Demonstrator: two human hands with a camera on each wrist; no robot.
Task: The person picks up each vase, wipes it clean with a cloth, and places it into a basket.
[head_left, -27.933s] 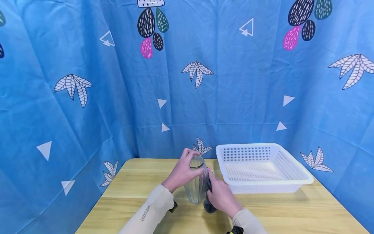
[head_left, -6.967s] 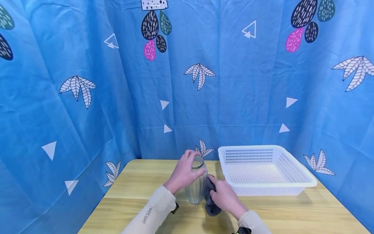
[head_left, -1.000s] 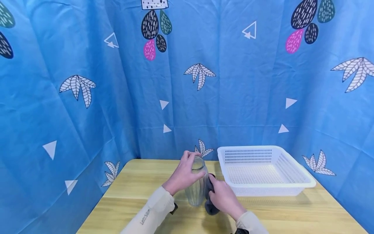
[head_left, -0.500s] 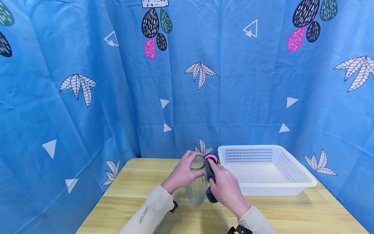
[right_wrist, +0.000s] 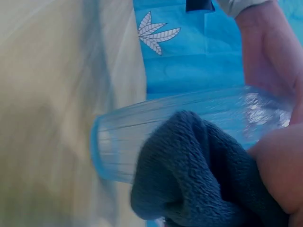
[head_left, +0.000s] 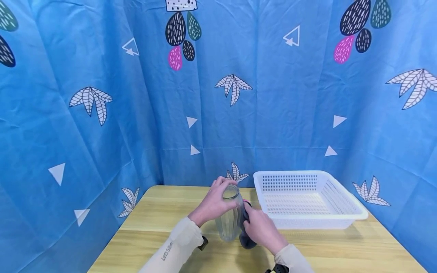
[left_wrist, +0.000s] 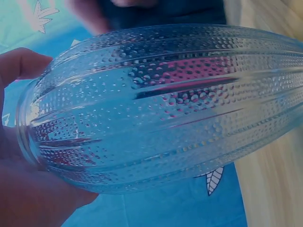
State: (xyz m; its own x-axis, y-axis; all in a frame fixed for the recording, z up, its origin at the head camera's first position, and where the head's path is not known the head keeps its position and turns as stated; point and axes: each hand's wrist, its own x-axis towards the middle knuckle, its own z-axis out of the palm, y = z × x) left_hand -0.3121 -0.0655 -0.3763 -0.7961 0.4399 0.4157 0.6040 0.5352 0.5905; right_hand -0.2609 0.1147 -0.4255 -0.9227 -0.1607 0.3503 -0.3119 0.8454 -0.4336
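Note:
A clear ribbed glass vase [head_left: 228, 223] with a dimpled surface stands roughly upright over the table's middle; whether its base touches the wood is hard to tell. My left hand [head_left: 215, 203] grips it around the rim, fingers behind and thumb in front. At its right side, my right hand [head_left: 261, 227] holds a bunched dark grey cloth [head_left: 247, 241] against the glass. The cloth's fuzzy folds [right_wrist: 184, 175] cover part of the vase in the right wrist view. A pink patch shows through the glass in the left wrist view.
A white perforated plastic basket [head_left: 308, 217] sits at the back right of the wooden table [head_left: 164, 212]. Behind the table and along its sides hangs a blue patterned curtain [head_left: 290, 94].
Over the last second my right hand rises with the cloth to near the vase's rim, then slides back down its side. My left hand keeps its grip on the rim throughout.

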